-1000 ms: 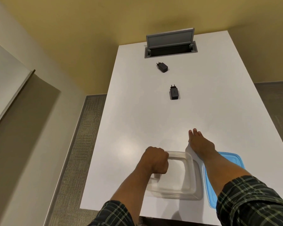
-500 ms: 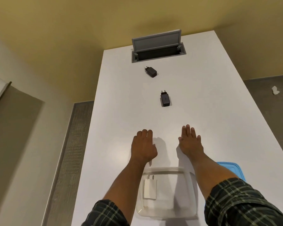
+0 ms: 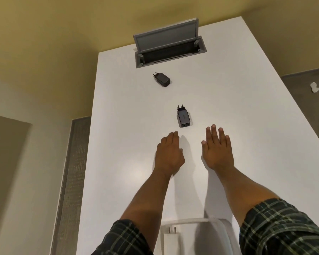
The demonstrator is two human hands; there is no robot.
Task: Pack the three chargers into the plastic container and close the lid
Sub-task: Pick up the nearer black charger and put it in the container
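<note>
My left hand [image 3: 168, 153] and right hand [image 3: 217, 150] reach forward over the white table [image 3: 247, 126], both flat, fingers extended, grasping nothing. Just beyond the fingertips lies the nearer black charger [image 3: 183, 117], prongs pointing away; the farther black charger [image 3: 162, 80] rests well past it, near the open cable hatch [image 3: 168, 47]. At the near edge, between my forearms, the clear plastic container [image 3: 226, 234] already holds one white charger [image 3: 170, 238]. Judged progress: one of three packed; two remain, then the lid, which is out of view.
</note>
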